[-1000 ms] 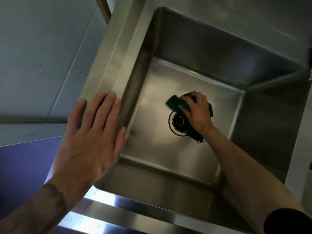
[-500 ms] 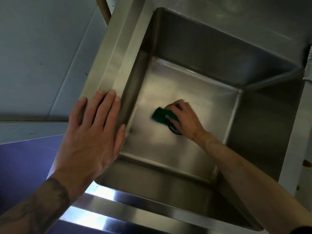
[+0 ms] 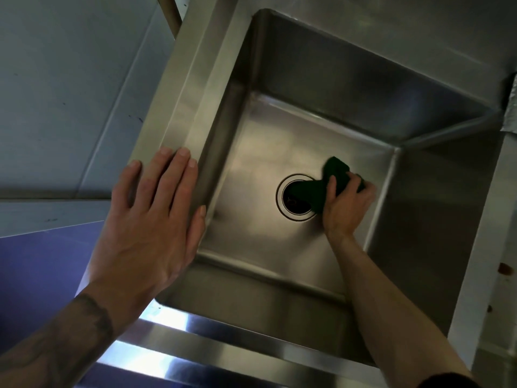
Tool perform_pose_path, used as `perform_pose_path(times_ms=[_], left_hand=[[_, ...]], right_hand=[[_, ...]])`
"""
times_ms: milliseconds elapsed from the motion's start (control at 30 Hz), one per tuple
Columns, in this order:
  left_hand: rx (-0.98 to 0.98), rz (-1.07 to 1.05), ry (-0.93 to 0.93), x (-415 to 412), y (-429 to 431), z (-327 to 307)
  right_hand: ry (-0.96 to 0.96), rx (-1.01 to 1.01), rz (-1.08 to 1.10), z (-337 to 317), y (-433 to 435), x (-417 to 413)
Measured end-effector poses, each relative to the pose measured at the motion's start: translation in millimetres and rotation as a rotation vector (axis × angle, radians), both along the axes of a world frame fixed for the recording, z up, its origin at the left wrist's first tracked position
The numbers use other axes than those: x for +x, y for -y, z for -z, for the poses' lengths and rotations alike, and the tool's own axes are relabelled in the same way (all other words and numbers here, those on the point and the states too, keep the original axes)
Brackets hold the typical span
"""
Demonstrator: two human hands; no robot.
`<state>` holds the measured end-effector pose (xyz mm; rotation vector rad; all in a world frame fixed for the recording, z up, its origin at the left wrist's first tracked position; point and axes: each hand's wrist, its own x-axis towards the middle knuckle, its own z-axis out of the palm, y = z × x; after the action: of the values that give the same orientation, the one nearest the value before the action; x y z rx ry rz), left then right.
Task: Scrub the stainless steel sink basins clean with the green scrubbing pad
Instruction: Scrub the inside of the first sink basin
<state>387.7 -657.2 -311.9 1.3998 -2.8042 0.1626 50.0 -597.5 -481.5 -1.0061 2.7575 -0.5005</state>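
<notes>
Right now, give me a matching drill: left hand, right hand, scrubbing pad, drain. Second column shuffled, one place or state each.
Column 1:
1. left hand
2. right hand
3. green scrubbing pad
4. drain

Column 2:
A. round opening in the basin floor, partly covered by the pad
B. flat on the sink rim
C. gripped, pressed to the basin floor
D. down in the basin, closed on the pad

Pairs: 1-B, 2-D, 3-C, 4-A

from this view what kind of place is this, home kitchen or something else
Probably a commercial kitchen or utility wash area, not a home. The deep square stainless steel sink basin with a wide steel rim, a large drain and plain panelled walls suggest it.
</notes>
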Motion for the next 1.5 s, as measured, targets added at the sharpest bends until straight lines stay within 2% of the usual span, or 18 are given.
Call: perform_pose_path(times_ms=[67, 133, 167, 300, 367, 400, 533, 633, 700, 833, 1000, 1133, 1267, 1433, 1500], left_hand=[[0.006, -0.002, 0.001, 0, -1, 0], [0.002, -0.002, 0.000, 1, -1, 0], [0.000, 0.000, -0.001, 1, -1, 0], [-0.014, -0.004, -0.011, 0, -1, 0], [-0.018, -0.004, -0.018, 0, -1, 1], [-0.018, -0.007, -0.022, -1, -1, 1], [-0.013, -0.009, -0.024, -1, -1, 1], [-0.009, -0.011, -0.014, -1, -1, -1], [0.000, -0.016, -0.018, -2, -2, -3], [0.007, -0.001, -0.014, 0, 0, -3], [-0.012, -0.016, -0.039, -3, -2, -3], [-0.005, -0.021, -0.030, -3, -1, -3], [-0.009, -0.015, -0.027, -2, -2, -2], [0.009, -0.008, -0.028, 1, -2, -1], [0.014, -0.001, -0.036, 1, -2, 0]], right_hand=[[0.084, -0.026, 0.256, -3, 12, 20], [0.176, -0.010, 0.272, -9, 37, 34], [0.193, 0.008, 0.155, -11, 47, 41], [0.132, 0.044, -0.545, -9, 52, 62], [0.059, 0.048, -0.685, -5, 41, 48], [0.040, 0.040, -0.659, -3, 34, 35], [0.073, -0.002, -0.335, -4, -7, 5], [0.145, -0.038, -0.066, -4, -27, 39], [0.181, -0.013, -0.001, -9, -35, 63], [0.195, 0.169, -0.252, -13, -46, 63], [0.176, 0.228, -0.517, -24, -62, 13], [0.093, 0.224, -0.433, -28, -59, -16], [0.045, 0.291, -0.386, -38, -68, -7], [0.063, 0.738, -0.393, -57, -115, -1], [0.185, 0.882, -0.405, -63, -129, 6]])
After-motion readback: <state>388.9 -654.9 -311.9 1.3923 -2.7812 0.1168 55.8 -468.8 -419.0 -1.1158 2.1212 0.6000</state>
